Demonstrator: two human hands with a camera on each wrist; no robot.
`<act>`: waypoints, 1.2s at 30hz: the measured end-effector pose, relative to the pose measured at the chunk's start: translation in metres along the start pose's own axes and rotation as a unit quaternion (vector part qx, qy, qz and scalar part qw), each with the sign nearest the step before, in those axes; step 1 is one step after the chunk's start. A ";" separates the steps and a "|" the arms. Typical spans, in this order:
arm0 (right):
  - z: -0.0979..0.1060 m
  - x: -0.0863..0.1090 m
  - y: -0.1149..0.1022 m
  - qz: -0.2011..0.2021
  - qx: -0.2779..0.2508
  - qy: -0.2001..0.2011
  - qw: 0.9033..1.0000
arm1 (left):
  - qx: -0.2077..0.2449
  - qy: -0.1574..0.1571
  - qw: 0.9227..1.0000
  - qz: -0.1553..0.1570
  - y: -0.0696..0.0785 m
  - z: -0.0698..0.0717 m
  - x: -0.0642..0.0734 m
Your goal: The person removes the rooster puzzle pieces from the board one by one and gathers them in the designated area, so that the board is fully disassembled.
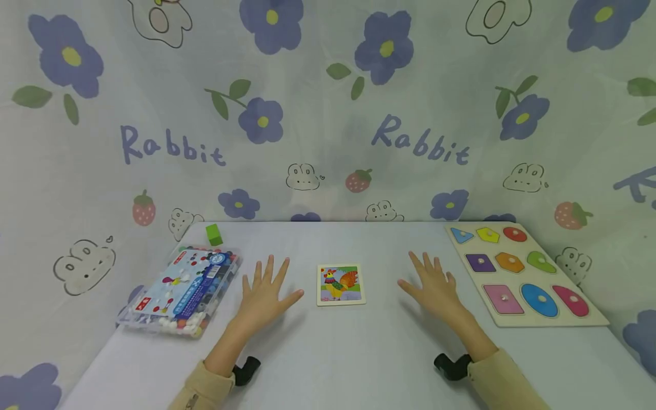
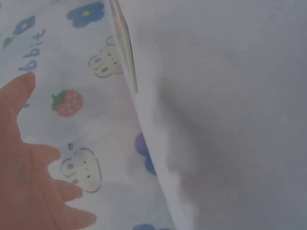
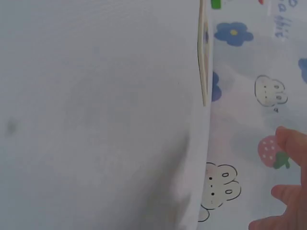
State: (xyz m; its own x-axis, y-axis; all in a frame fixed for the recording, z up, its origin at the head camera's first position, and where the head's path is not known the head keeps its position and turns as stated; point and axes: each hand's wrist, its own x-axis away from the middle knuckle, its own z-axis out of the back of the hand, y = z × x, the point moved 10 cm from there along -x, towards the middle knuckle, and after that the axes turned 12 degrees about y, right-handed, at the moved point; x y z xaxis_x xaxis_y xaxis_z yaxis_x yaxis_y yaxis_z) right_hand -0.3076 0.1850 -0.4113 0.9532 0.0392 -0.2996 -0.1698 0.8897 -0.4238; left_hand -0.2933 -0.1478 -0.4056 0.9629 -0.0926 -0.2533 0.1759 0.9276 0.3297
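Observation:
A small square picture puzzle point(image 1: 339, 285) with a colourful rooster lies flat on the white table between the two hands. My left hand point(image 1: 265, 302) is held to the left of it, fingers straight and spread, above the table with a shadow beside it. On the other side my right hand point(image 1: 434, 289) is spread the same way. Neither one holds anything. In the left wrist view the left hand point(image 2: 33, 177) shows its thumb and several fingertips. Only parts of the right hand's fingers point(image 3: 292, 143) appear at the right wrist view's edge.
A clear plastic box point(image 1: 179, 285) of small coloured pieces stands at the left, with a green block point(image 1: 213, 234) behind it. At the right lies a wooden shape board point(image 1: 492, 273) with knobbed pieces. A patterned cloth point(image 1: 328, 125) hangs behind the table point(image 1: 338, 359).

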 end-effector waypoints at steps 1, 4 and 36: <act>-0.004 -0.004 -0.002 0.000 -0.019 -0.004 1.000 | 0.007 0.008 1.000 -0.003 0.002 -0.001 -0.005; -0.021 -0.015 -0.008 -0.002 -0.076 -0.023 0.997 | 0.025 0.025 0.999 -0.016 0.009 -0.006 -0.018; -0.104 -0.060 -0.058 -0.016 -0.103 -0.102 0.989 | 0.063 -0.144 0.983 -0.097 0.053 -0.084 -0.045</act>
State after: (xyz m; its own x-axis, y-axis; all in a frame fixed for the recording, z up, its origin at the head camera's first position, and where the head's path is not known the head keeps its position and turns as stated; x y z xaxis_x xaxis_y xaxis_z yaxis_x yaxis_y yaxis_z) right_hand -0.3807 0.0837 -0.4581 0.9860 0.1219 -0.1140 -0.1662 0.7806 -0.6025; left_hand -0.3442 -0.0644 -0.4529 0.9234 -0.3789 -0.0611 0.3688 0.8320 0.4145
